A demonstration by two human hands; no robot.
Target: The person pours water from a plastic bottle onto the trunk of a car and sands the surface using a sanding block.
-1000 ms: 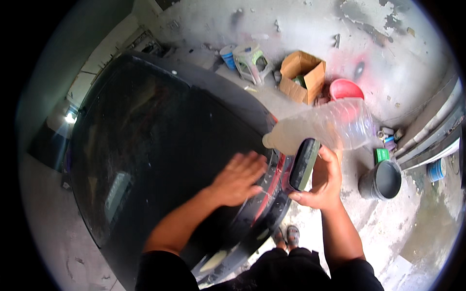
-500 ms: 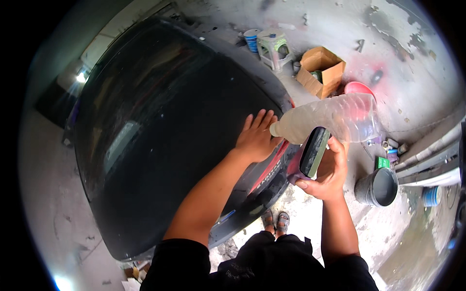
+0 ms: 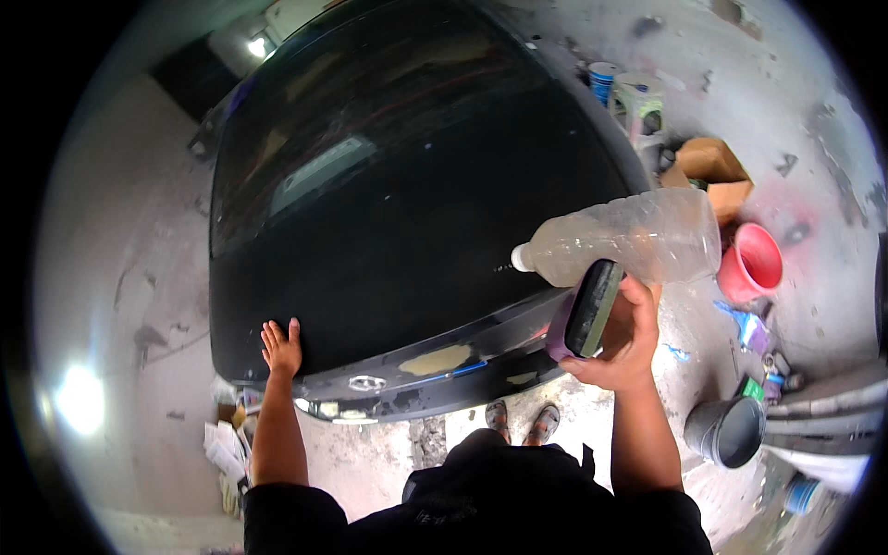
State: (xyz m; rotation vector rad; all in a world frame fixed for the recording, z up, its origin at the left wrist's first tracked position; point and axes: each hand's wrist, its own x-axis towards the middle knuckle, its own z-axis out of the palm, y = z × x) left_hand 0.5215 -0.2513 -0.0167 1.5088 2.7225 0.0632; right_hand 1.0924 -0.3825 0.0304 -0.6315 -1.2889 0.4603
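– What's in the right hand (image 3: 622, 340)?
– It grips a bottle (image 3: 629, 239) and a block (image 3: 592, 307). The bottle lies sideways over the car (image 3: 388, 203), cap pointing left.
– The left hand (image 3: 280, 348)?
– Flat on the car, fingers spread, holding nothing.

L hand (image 3: 280, 349) slides from mid-panel, next to the bottle (image 3: 629, 239), to the car panel's (image 3: 388, 213) far left edge.
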